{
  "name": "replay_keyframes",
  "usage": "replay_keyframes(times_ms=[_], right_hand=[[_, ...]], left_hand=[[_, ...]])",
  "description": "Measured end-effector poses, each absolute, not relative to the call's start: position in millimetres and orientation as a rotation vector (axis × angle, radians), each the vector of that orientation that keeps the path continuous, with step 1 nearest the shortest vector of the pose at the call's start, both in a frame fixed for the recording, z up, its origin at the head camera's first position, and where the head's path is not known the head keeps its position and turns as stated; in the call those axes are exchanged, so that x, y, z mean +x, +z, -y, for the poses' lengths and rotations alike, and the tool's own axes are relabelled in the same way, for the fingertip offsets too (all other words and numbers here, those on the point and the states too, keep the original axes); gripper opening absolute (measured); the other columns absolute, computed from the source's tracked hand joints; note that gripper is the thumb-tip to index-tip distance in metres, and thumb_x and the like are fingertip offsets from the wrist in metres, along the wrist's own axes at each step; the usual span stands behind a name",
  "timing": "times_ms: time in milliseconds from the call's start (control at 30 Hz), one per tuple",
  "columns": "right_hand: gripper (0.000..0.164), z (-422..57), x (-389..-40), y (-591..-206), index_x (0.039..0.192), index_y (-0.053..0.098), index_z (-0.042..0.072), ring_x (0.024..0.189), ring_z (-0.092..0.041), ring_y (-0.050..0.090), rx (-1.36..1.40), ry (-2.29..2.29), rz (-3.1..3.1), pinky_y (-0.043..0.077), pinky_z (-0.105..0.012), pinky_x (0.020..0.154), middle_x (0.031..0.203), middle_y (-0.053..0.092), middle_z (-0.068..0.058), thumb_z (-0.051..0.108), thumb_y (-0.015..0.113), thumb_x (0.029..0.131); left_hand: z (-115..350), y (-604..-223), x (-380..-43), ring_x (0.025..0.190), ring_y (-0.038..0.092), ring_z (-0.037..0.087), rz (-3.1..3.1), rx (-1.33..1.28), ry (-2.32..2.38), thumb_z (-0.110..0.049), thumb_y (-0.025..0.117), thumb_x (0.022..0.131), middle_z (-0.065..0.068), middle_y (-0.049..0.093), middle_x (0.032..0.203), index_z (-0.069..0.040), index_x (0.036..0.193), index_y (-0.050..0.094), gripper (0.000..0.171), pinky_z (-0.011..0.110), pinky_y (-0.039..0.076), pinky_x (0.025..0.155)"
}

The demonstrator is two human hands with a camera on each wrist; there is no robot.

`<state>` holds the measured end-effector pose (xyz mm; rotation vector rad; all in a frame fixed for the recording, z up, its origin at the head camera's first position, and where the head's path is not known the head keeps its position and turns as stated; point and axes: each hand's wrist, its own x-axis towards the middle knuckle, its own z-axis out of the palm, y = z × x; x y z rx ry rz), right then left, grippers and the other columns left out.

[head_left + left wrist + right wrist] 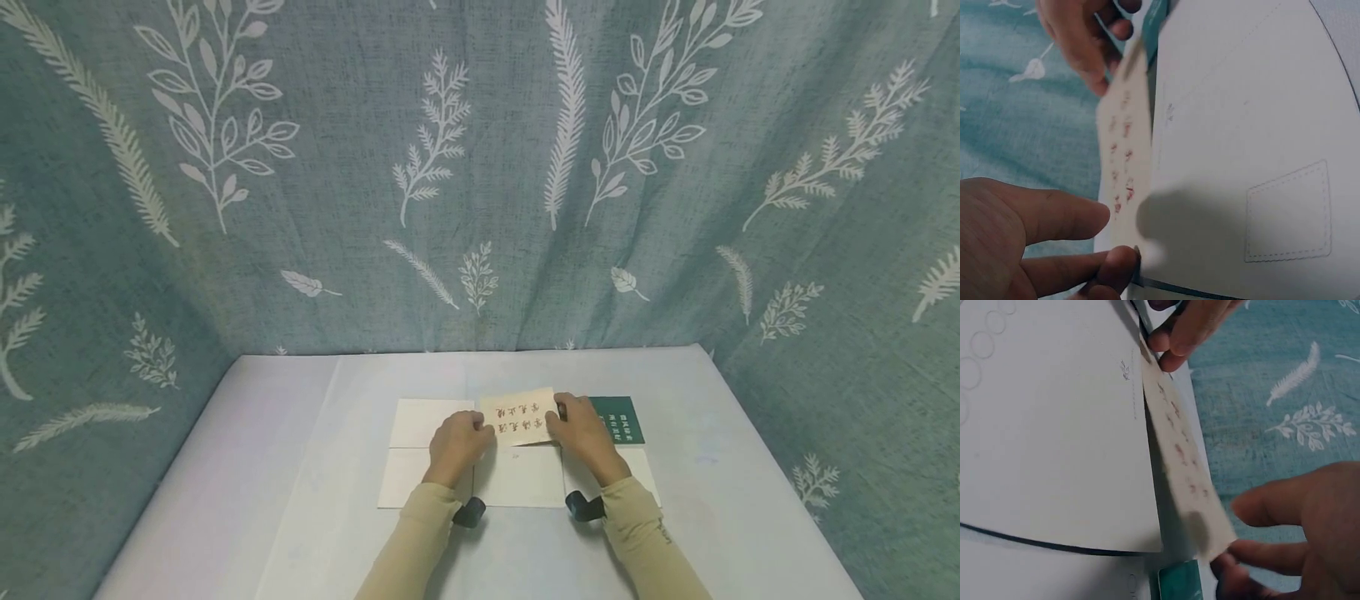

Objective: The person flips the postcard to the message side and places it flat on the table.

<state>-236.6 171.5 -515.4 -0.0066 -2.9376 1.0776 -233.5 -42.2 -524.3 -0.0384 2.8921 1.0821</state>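
A cream card (517, 419) with two rows of brown characters is raised at a slant over the far middle of a layout of cards. My left hand (456, 446) pinches its left end between thumb and fingers. At the other end my right hand (583, 433) grips the edge, its fingers at the corner in the right wrist view. Just below lies a white card (517, 483), with a dotted stamp-like outline (1288, 215) showing in the left wrist view. To the right, partly behind the right hand, is a dark green card (621, 421) with pale characters.
More white cards lie flat: one at far left (420, 423), one at near left (405, 482) and one at near right (637, 462), partly under the right wrist. The white table (315, 517) meets a blue-green leaf-patterned curtain (495, 183) behind and at both sides.
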Motion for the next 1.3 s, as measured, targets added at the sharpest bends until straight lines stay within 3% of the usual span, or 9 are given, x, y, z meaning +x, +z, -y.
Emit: replay_keyframes(times_ms=[133, 267, 333, 400, 533, 700, 1100, 1300], right_hand=[[0.041, -173, -239, -514, 0.136, 0.059, 0.002, 0.079, -0.021, 0.058, -0.008, 1.120, 2.836, 0.050, -0.041, 0.074, 0.099, 0.066, -0.009, 0.020, 0.055, 0.099], [0.036, -174, -240, -512, 0.132, 0.063, 0.006, 0.072, -0.017, 0.060, -0.051, 1.191, 2.778, 0.051, -0.038, 0.070, 0.097, 0.072, -0.007, 0.020, 0.057, 0.099], [0.036, -175, -240, -512, 0.130, 0.064, 0.005, 0.078, -0.018, 0.063, -0.073, 1.218, 2.774, 0.052, -0.041, 0.074, 0.101, 0.073, -0.008, 0.021, 0.059, 0.098], [0.037, -176, -240, -511, 0.129, 0.065, 0.004, 0.084, -0.021, 0.065, -0.099, 1.248, 2.780, 0.053, -0.044, 0.078, 0.103, 0.073, -0.009, 0.021, 0.061, 0.097], [0.035, -179, -239, -511, 0.125, 0.069, 0.004, 0.097, -0.026, 0.066, -0.153, 1.303, 2.780, 0.051, -0.048, 0.087, 0.106, 0.072, -0.009, 0.022, 0.062, 0.096], [0.032, -187, -237, -508, 0.121, 0.070, 0.005, 0.103, -0.029, 0.066, -0.223, 1.360, 2.733, 0.050, -0.049, 0.089, 0.107, 0.072, -0.010, 0.023, 0.062, 0.097], [0.036, -211, -228, -488, 0.125, 0.066, 0.001, 0.112, -0.037, 0.064, -0.245, 1.470, 2.659, 0.047, -0.053, 0.095, 0.117, 0.070, -0.019, 0.027, 0.061, 0.100], [0.034, -206, -225, -488, 0.123, 0.067, 0.002, 0.112, -0.035, 0.064, -0.180, 1.496, 2.629, 0.047, -0.053, 0.094, 0.115, 0.071, -0.017, 0.027, 0.063, 0.100]], left_hand=[[42, -525, -233, 0.054, 0.046, 0.015, -2.889, -0.015, 1.107, -0.017, 0.063, 0.085, 0.000, 0.051, 0.062, -0.006, 0.078, 0.067, 0.013, 0.028, 0.033, 0.048], [43, -526, -233, 0.050, 0.039, 0.014, -2.871, -0.005, 1.118, -0.017, 0.061, 0.084, -0.001, 0.046, 0.056, -0.010, 0.063, 0.052, 0.024, 0.027, 0.028, 0.045], [43, -526, -233, 0.052, 0.042, 0.014, -2.865, -0.014, 1.117, -0.017, 0.061, 0.084, 0.000, 0.050, 0.060, -0.009, 0.069, 0.059, 0.017, 0.028, 0.030, 0.046], [43, -525, -233, 0.057, 0.047, 0.015, -2.866, -0.022, 1.121, -0.018, 0.062, 0.084, 0.002, 0.056, 0.068, -0.005, 0.086, 0.071, 0.016, 0.029, 0.034, 0.048], [45, -524, -232, 0.064, 0.054, 0.016, -2.870, -0.040, 1.135, -0.018, 0.062, 0.085, 0.003, 0.065, 0.084, -0.002, 0.121, 0.071, 0.040, 0.030, 0.041, 0.054], [51, -522, -233, 0.060, 0.056, 0.013, -2.938, -0.026, 1.180, -0.017, 0.062, 0.089, 0.001, 0.067, 0.084, -0.004, 0.121, 0.071, 0.035, 0.029, 0.045, 0.052], [72, -508, -232, 0.059, 0.053, 0.013, -3.026, -0.057, 1.291, -0.028, 0.062, 0.094, 0.001, 0.072, 0.096, -0.011, 0.119, 0.073, 0.031, 0.029, 0.042, 0.050], [67, -501, -229, 0.059, 0.051, 0.013, -2.991, -0.031, 1.347, -0.031, 0.062, 0.096, 0.002, 0.072, 0.095, -0.010, 0.117, 0.074, 0.032, 0.030, 0.041, 0.052]])
